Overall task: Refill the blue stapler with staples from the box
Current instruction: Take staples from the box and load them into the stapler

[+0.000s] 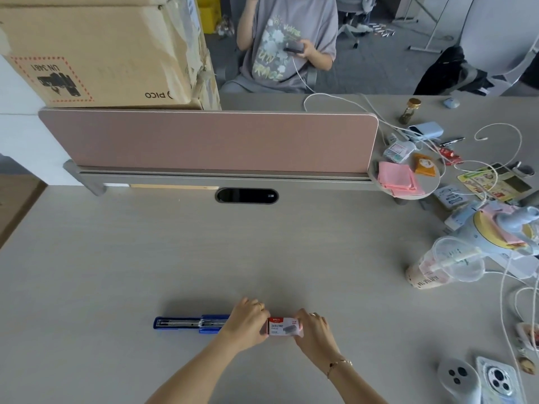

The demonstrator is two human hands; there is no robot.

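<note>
A blue stapler (189,324) lies flat on the desk at lower centre, swung fully open with its metal staple channel facing up. Just right of it, a small white and red staple box (283,326) is held between both hands. My left hand (246,322) grips the box's left end and covers the stapler's right end. My right hand (313,328) grips the box's right end. Whether the box is open is hidden by the fingers.
A pink divider panel (210,139) crosses the desk's far side, with a cardboard box (96,51) behind it and a seated person beyond. Clutter fills the right: a plastic cup (443,265), cables, pink notes (396,177), phones (459,380).
</note>
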